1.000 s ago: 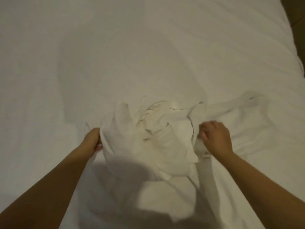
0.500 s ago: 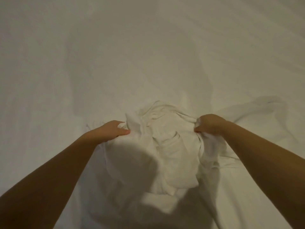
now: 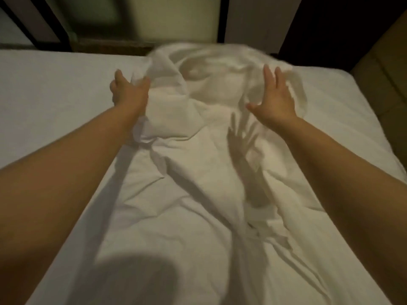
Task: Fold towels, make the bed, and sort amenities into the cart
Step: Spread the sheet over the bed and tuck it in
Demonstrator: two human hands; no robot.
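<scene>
Both arms are extended forward over the bed [image 3: 55, 89], seen from the head view. A white sheet [image 3: 198, 168] lies rumpled down the middle of the bed, its far end bunched and lifted into a blurred mound near the far edge of the mattress. The near part is spread flat with creases running toward the camera.

Left hand [image 3: 128, 93]: placed at the left side of the bunched cloth, thumb up, fingers [image 3: 144, 83] curled into a fold of the sheet. A grasp on the cloth is indicated, though the fingertips are partly hidden by fabric.

Right hand [image 3: 275, 97]: fingers [image 3: 267, 77] spread and released, palm turned toward the mound, nothing held. Its shadow is cast on the sheet just below it. Whether the palm touches the cloth cannot be told.

Edges: the far edge of the mattress is seen running across the upper frame, with dark furniture [image 3: 35, 25] and a pale wall panel [image 3: 171, 16] behind it. The right edge of the bed curves down the right side, beside a brownish surface [image 3: 383, 69]. Bare smooth bedding lies left of the sheet as far as the left margin of the frame, and a narrower bare strip lies right of it. 1 rounded shadow falls on the near bedding at bottom centre.
</scene>
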